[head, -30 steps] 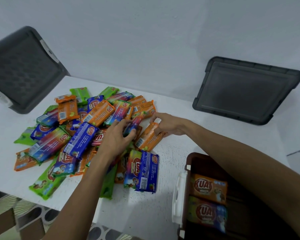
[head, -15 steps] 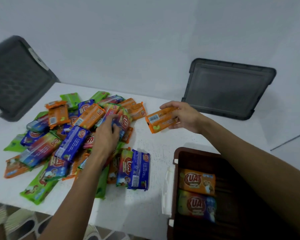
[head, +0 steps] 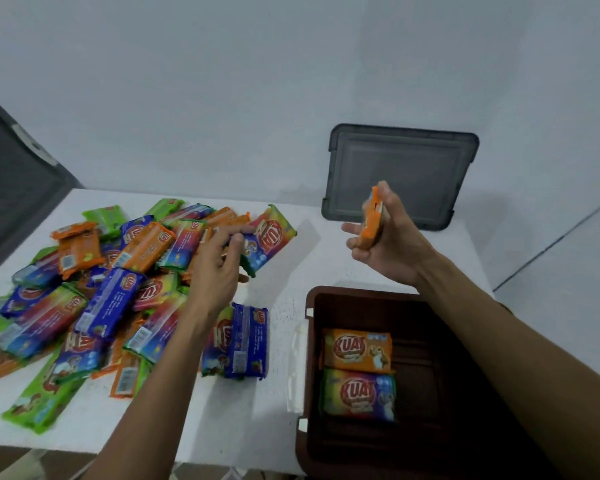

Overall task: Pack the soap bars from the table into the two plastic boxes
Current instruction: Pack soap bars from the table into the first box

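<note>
From where I stood, the person's right hand (head: 385,237) was raised above the far side of the table (head: 239,427), just beyond the brown box (head: 447,375) and in front of a grey lid (head: 400,174) propped against the wall. It held an orange bar (head: 371,220) edge-on, pinched between thumb and curled fingers, with the other fingers loose below it. The left hand (head: 219,265) was down at the right-hand edge of the heap (head: 118,289) of wrapped soap. Its fingers were curled round the near edge of a rainbow-wrapped bar (head: 271,237), which was tilted up off the others. Two bars (head: 357,349) lay flat side by side in the near left corner of the box, labels up, with most of the floor bare. I could see only that one box. A dark grey shape at the far left of the table may have been a lid or the second box; I could not tell.

The bars looked light enough to lift one per hand with a fingertip grip. I judged them stiff blocks under glossy film, so they would keep their shape but could slide against each other and slip from a loose pinch. The crimped ends looked thin and floppy, poor places to hold. A grip across the two long edges, as the right hand had, seemed the surest, and would let a bar be laid flat beside those in the box.
</note>
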Available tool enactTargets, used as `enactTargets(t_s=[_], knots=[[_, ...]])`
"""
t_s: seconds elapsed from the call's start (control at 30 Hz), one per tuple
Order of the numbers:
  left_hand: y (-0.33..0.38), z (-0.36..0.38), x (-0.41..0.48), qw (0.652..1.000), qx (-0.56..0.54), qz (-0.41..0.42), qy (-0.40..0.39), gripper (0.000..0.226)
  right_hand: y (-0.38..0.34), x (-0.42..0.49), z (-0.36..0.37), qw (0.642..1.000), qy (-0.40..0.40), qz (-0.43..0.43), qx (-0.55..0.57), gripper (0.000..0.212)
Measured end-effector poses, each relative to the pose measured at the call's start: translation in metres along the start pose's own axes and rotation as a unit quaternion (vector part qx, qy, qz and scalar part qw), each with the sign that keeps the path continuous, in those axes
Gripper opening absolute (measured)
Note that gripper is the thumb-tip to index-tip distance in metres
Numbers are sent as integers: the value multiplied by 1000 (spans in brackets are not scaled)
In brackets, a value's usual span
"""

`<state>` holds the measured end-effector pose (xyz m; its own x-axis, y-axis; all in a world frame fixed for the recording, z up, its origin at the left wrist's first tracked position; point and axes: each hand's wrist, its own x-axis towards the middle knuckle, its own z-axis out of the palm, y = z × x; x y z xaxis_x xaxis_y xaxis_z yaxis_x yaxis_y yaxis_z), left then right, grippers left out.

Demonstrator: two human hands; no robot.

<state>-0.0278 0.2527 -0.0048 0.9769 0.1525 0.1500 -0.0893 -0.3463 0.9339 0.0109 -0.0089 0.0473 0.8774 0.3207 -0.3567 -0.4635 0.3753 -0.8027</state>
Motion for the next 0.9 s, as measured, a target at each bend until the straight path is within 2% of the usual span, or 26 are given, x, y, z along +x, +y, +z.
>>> enactTargets(t_s=[0.17, 0.3, 0.43, 0.57, 0.7, 0.9], knots=[[16, 16, -7, 999, -50, 3, -6, 22, -2, -25, -15, 986, -15, -2, 167, 48], [24, 27, -10, 997, -74, 13, -11, 19, -1, -41, -22, 977, 13, -28, 211, 51], [29, 39, -14, 993, -112, -15, -37, 20, 2, -56, -28, 987, 103, -76, 102, 49], [39, 50, -22, 986, -144, -34, -79, 35, 9, -73, -32, 967, 193, -159, -47, 34], [48, 62, -30, 980, -165, -41, -101, 56, 15, -88, -39, 938, 203, -223, -169, 22], [57, 71, -34, 963, -239, -73, -96, 75, 23, -110, -46, 927, 170, -246, -227, 16]])
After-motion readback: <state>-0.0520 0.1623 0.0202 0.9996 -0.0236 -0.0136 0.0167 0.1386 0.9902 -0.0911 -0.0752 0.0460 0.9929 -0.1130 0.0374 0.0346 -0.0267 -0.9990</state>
